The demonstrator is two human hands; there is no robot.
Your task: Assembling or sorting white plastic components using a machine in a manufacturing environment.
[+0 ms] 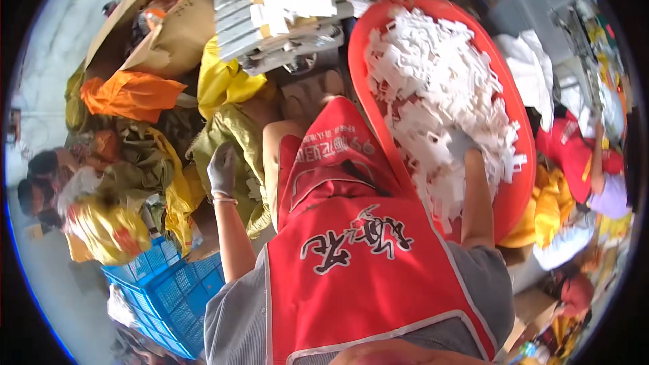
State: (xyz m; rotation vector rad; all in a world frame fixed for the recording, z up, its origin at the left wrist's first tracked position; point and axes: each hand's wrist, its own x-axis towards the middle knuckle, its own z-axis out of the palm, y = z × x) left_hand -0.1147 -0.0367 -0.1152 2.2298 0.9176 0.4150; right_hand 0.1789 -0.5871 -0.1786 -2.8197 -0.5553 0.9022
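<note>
The person wears a bright red apron (pixel 365 297) with a pale grey trim (pixel 268 297) along its edges, and on it there are large black brush-style characters (pixel 331 257) outlined in white, with smaller pale printing (pixel 331 145) farther down. Under it is a grey shirt (pixel 488 280) with short sleeves and fine ribs. A thin whitish glove covers the left hand (pixel 222 169), and a greyish one the right hand (pixel 461 144), partly hidden.

Red apron's chest (pixel 358 277): printed with large black characters edged in white.
Red apron's lap (pixel 324 155): marked with smaller pale characters and digits.
Cardboard box (pixel 186 23): marked faintly, too small to read.
Yellow bag (pixel 111 230): printed red, too blurred to read.
</note>
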